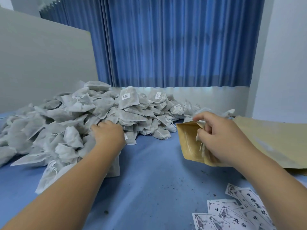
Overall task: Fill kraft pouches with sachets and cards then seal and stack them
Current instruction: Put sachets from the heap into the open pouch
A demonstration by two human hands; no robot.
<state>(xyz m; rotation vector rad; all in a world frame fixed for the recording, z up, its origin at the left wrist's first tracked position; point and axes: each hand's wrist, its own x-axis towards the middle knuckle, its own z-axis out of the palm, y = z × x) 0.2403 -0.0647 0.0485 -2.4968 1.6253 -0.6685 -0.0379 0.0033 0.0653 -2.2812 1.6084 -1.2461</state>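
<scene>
Head view: a kraft pouch (186, 138) was held by the right hand (221, 136), its mouth pinched open between thumb and curled fingers, with a sachet (198, 136) tucked partly inside. Just left of it, the left hand (108, 133) was sunk into the heap of sachets (66, 123), fingertips hidden, so a grip could not be confirmed. For a clean fill, the mouth would best be held wide and one sachet lifted by its body, not its string. Cards (235, 211) were fanned below the right wrist; flat pouches (274, 138) were spread beyond it.
</scene>
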